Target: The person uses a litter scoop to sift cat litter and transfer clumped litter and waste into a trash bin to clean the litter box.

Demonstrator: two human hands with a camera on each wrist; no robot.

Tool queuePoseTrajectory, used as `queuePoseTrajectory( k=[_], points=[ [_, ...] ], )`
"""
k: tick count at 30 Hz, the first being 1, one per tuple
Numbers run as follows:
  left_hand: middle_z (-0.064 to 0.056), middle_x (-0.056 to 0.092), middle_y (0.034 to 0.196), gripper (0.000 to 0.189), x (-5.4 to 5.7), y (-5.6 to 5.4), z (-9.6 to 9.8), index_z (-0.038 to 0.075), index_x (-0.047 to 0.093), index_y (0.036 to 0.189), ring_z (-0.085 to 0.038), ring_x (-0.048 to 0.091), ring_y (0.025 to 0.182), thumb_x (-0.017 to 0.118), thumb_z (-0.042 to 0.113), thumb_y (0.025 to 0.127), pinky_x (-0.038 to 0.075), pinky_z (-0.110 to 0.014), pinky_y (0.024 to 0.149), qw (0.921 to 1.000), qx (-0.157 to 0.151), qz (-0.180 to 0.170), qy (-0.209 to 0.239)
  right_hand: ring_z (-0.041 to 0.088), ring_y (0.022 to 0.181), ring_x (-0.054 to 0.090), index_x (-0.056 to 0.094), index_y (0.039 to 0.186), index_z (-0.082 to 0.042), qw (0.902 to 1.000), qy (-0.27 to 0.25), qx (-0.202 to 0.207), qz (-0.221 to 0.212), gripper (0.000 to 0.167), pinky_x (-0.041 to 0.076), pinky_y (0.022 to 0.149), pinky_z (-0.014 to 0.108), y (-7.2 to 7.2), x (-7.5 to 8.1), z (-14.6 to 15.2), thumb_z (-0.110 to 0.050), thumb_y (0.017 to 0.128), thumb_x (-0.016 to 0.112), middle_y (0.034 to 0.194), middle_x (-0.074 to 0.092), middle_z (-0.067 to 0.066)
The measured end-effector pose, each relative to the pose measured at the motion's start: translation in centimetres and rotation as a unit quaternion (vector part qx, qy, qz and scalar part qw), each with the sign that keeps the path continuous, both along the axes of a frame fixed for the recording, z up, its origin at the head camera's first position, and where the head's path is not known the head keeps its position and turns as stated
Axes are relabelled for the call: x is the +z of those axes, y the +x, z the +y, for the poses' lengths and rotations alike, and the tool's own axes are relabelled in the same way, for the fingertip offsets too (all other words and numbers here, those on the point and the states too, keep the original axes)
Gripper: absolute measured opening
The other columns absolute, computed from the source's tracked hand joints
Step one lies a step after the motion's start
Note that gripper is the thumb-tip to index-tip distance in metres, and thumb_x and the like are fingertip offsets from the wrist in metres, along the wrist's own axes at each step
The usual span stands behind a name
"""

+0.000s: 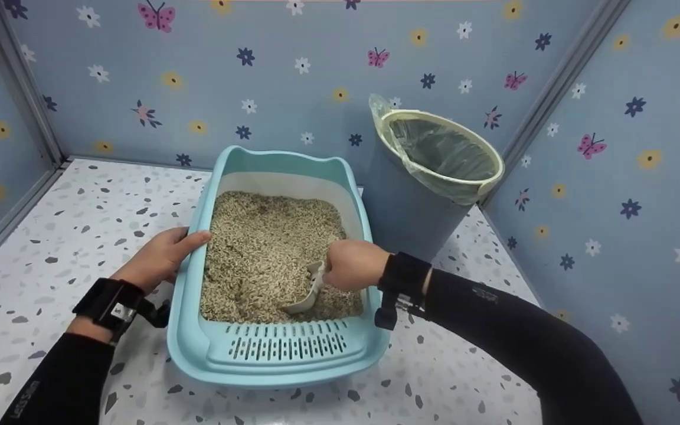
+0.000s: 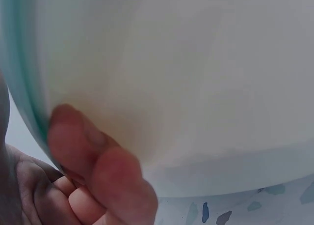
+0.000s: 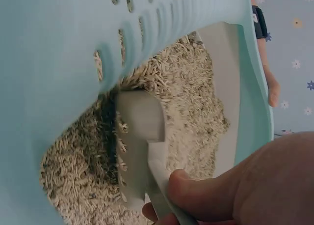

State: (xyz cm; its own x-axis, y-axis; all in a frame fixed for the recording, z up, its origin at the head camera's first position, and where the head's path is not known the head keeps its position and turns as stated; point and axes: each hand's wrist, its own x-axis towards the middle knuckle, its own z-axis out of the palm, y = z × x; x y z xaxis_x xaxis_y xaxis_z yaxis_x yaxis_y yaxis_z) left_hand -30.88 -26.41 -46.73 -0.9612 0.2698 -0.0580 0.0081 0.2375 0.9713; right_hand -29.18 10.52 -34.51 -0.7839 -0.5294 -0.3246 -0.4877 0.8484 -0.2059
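A light blue litter box (image 1: 277,373) with a slotted front ledge holds pellet-like litter (image 1: 269,236). My left hand (image 1: 162,257) grips its left rim, thumb over the top; in the left wrist view the fingers (image 2: 122,183) curl against the pale outer wall. My right hand (image 1: 352,264) grips the handle of a beige litter scoop (image 3: 142,114) over the front right of the box. The scoop is tilted on its side, its edge down in the litter close behind the slotted ledge. Several pellets sit in the scoop's slots.
A tall grey-blue bin (image 1: 417,212) with a pale rim and a translucent liner (image 1: 443,147) stands right behind the box. Patterned blue walls (image 1: 293,77) close in the back and both sides. Beneath lies a white speckled floor (image 1: 27,260).
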Motion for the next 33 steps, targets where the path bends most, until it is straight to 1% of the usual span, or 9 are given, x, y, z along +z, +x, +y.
queuePoseTrajectory(
  k=[2, 5, 8, 13, 14, 17, 24, 31, 33],
  points=[
    [-0.021, 0.066, 0.116, 0.072, -0.1, 0.1, 0.0, -0.014, 0.046, 0.145, -0.024, 0.078, 0.090, 0.054, 0.052, 0.116, 0.072, -0.048, 0.077, 1.0000, 0.002, -0.001, 0.002, 0.010, 0.049, 0.023, 0.041, 0.057, -0.023, 1.0000, -0.003, 0.001, -0.007, 0.052, 0.024, 0.051, 0.028, -0.3, -0.4, -0.5, -0.011, 0.102, 0.065, 0.054, 0.027, -0.010],
    [-0.021, 0.066, 0.117, 0.072, -0.2, 0.1, -0.1, -0.014, 0.046, 0.145, -0.024, 0.077, 0.090, 0.054, 0.052, 0.116, 0.072, -0.048, 0.077, 1.0000, 0.006, -0.003, 0.003, 0.011, 0.049, 0.021, 0.040, 0.058, -0.022, 0.9998, 0.003, 0.007, -0.017, 0.054, 0.024, 0.053, 0.028, -0.9, -1.0, -1.3, -0.013, 0.106, 0.064, 0.055, 0.026, -0.009],
    [-0.022, 0.066, 0.118, 0.072, -0.3, 0.2, -0.2, -0.014, 0.046, 0.147, -0.025, 0.077, 0.091, 0.054, 0.052, 0.116, 0.072, -0.047, 0.078, 1.0000, 0.008, -0.005, 0.002, 0.011, 0.050, 0.020, 0.041, 0.059, -0.022, 0.9995, 0.008, 0.009, -0.030, 0.056, 0.021, 0.055, 0.029, -1.7, -2.1, -2.0, -0.019, 0.110, 0.063, 0.056, 0.025, -0.008],
    [-0.023, 0.066, 0.121, 0.073, -0.4, 0.0, 0.0, -0.014, 0.044, 0.150, -0.027, 0.078, 0.093, 0.053, 0.051, 0.117, 0.072, -0.048, 0.079, 1.0000, 0.000, -0.009, -0.001, 0.012, 0.052, 0.034, 0.053, 0.064, -0.021, 0.9990, -0.002, -0.018, -0.040, 0.052, 0.031, 0.054, 0.029, -2.9, -4.0, -3.1, -0.035, 0.112, 0.068, 0.058, 0.039, -0.008],
    [-0.023, 0.066, 0.121, 0.073, -0.3, 0.0, 0.1, -0.014, 0.045, 0.150, -0.027, 0.078, 0.093, 0.053, 0.051, 0.117, 0.072, -0.048, 0.079, 1.0000, 0.000, -0.008, -0.002, 0.011, 0.053, 0.038, 0.056, 0.066, -0.022, 0.9990, -0.008, -0.023, -0.038, 0.050, 0.035, 0.055, 0.028, -3.1, -4.3, -3.3, -0.037, 0.112, 0.069, 0.059, 0.043, -0.008],
    [-0.023, 0.066, 0.120, 0.073, -0.2, -0.2, 0.2, -0.013, 0.046, 0.148, -0.027, 0.077, 0.093, 0.053, 0.052, 0.116, 0.072, -0.048, 0.078, 1.0000, -0.002, -0.002, -0.005, 0.011, 0.056, 0.041, 0.056, 0.068, -0.021, 0.9981, -0.036, -0.028, -0.041, 0.048, 0.038, 0.056, 0.028, -3.7, -5.1, -3.6, -0.039, 0.110, 0.073, 0.061, 0.045, -0.009],
    [-0.022, 0.067, 0.118, 0.074, 0.0, -0.3, 0.3, -0.013, 0.048, 0.147, -0.026, 0.076, 0.093, 0.054, 0.054, 0.116, 0.072, -0.047, 0.078, 0.9999, 0.000, 0.004, -0.013, 0.008, 0.052, 0.034, 0.047, 0.063, -0.023, 0.9913, -0.108, -0.017, -0.074, 0.055, 0.032, 0.052, 0.025, -4.6, -6.4, -4.2, -0.037, 0.106, 0.078, 0.058, 0.038, -0.010],
    [-0.021, 0.067, 0.120, 0.075, 0.0, 0.0, -0.1, -0.013, 0.046, 0.149, -0.023, 0.076, 0.093, 0.052, 0.055, 0.116, 0.072, -0.046, 0.077, 0.9997, 0.006, 0.008, -0.021, 0.007, 0.050, 0.029, 0.043, 0.061, -0.025, 0.9817, -0.166, 0.005, -0.093, 0.058, 0.026, 0.050, 0.024, -4.9, -7.0, -5.0, -0.035, 0.105, 0.078, 0.057, 0.034, -0.011],
    [-0.021, 0.067, 0.119, 0.075, 0.0, 0.1, -0.1, -0.013, 0.047, 0.148, -0.023, 0.076, 0.093, 0.052, 0.055, 0.116, 0.072, -0.046, 0.077, 0.9997, 0.006, 0.009, -0.023, 0.007, 0.050, 0.029, 0.044, 0.060, -0.025, 0.9797, -0.176, 0.001, -0.096, 0.058, 0.026, 0.049, 0.024, -5.0, -7.0, -5.1, -0.035, 0.105, 0.078, 0.057, 0.035, -0.011]
  ],
)
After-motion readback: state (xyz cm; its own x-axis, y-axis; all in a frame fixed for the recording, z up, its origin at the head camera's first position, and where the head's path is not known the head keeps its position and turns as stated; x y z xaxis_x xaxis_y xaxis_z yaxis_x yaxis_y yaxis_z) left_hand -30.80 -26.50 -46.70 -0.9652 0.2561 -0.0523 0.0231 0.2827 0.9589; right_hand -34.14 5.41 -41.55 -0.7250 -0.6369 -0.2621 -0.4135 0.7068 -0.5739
